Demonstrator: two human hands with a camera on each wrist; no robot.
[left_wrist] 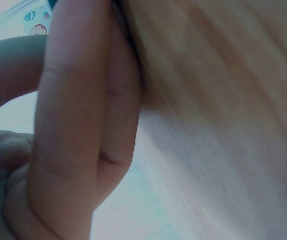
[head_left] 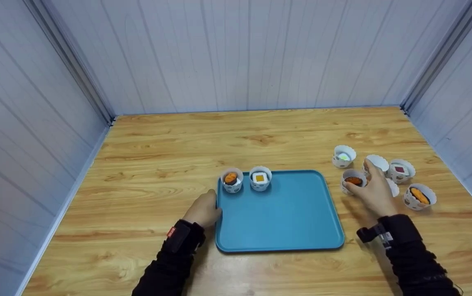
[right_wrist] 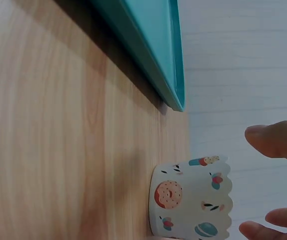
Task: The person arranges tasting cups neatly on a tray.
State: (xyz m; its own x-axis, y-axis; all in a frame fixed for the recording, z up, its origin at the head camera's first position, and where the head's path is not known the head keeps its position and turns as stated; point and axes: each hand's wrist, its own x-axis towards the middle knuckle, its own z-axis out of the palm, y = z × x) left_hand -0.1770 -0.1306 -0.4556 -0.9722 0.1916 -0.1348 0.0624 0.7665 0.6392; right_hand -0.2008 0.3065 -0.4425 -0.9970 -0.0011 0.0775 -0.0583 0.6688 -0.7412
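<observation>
Nearest, two dark sleeves (head_left: 164, 269) with black wrist bands (head_left: 402, 228) reach in over the wood-grain bench (head_left: 285, 271). A blue tray (head_left: 281, 213) lies between them, and the left hand (head_left: 203, 209) touches its left rim, fingers close together; I cannot tell whether they grip it. To the right of the tray, the right hand (head_left: 375, 193) is over a paper cup with a reddish-brown topping (head_left: 352, 178), which stands upright on the bench; the right wrist view shows thumb and fingers apart, just above a cup's rim and not touching it. Other cups crowd this hand: an orange-topped cup (head_left: 419, 197) at its outer side, and a mostly hidden cup (head_left: 392, 188) behind the hand, contents out of sight. On the tray's far left part stand a cup with an orange piece (head_left: 232, 181) and a cup with a yellow-centred white square (head_left: 260, 179). Farther back are a cup with a dark red square (head_left: 400, 170), a white cup (head_left: 378, 162) partly covered by a finger, and a cup with a yellow-green centre (head_left: 343, 156). Pale panelled walls (head_left: 236, 57) close off the back and sides.
</observation>
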